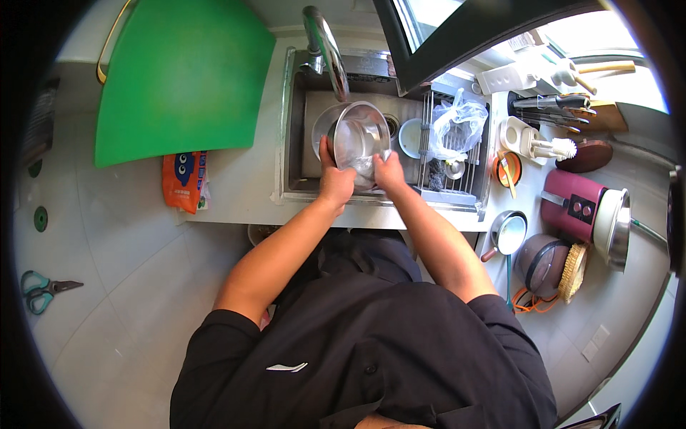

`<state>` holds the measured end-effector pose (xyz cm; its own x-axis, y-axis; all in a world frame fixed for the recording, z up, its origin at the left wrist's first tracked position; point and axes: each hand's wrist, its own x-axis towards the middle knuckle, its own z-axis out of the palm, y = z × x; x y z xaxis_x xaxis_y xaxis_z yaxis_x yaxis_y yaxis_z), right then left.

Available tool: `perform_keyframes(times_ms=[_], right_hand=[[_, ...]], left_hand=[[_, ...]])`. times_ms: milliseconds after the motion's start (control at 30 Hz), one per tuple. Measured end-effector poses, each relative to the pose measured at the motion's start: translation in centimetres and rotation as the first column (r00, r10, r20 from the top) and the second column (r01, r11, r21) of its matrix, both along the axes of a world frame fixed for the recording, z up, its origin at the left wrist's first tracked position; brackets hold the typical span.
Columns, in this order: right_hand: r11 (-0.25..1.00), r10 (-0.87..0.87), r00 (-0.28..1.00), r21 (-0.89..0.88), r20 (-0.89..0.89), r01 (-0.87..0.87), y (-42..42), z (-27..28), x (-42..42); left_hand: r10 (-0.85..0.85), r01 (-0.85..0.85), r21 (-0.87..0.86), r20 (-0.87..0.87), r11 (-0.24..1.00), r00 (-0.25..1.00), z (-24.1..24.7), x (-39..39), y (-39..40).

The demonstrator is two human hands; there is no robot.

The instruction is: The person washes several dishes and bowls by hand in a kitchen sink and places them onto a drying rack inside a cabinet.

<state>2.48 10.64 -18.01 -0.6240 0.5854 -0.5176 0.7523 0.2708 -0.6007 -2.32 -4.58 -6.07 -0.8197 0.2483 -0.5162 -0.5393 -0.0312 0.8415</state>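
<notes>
Over the sink (298,134), my left hand (336,179) grips the left side of a stainless steel bowl (362,131). My right hand (389,170) holds the same bowl's near right rim. The bowl is tilted, and its inside shows, with something shiny or transparent near my fingers that I cannot make out. Partly behind it, a second round bowl (323,128) sits in the sink beneath the curved chrome faucet (331,51). A pale round dish (411,138) lies right of the drain (392,127), partly under the rack's edge.
A clear plastic bag (455,126) lies on the metal drying rack (466,182). A green cutting board (187,80) stands at left above an orange packet (181,182). An open window frame (429,64) juts in overhead. Knives (557,102), a brush (560,148) and a small pan (509,233) are at right.
</notes>
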Motion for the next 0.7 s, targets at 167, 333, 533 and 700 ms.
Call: perform_keyframes(times_ms=[167, 333, 533, 700], right_hand=[[0.84, 0.422, 0.901, 0.332, 0.1, -0.43, 4.5, 7.6, -4.6], [0.405, 0.863, 0.498, 0.479, 0.081, -0.779, 6.3, 10.5, -8.1], [0.053, 0.986, 0.131, 0.541, 0.106, -0.839, 6.3, 11.4, -9.4], [0.673, 0.607, 0.793, 0.5, 0.049, -0.545, 6.4, 10.4, -7.4]], left_hand=[[-0.234, 0.216, 0.092, 0.468, 0.972, 0.852, 4.9, -1.3, -1.3], [-0.409, 0.33, 0.242, 0.563, 0.912, 0.718, 4.2, -2.9, -2.0], [-0.399, 0.343, 0.205, 0.515, 0.917, 0.759, 3.7, -1.1, -1.2], [-0.124, 0.067, 0.186, 0.315, 0.98, 0.941, 3.8, -0.5, -0.4]])
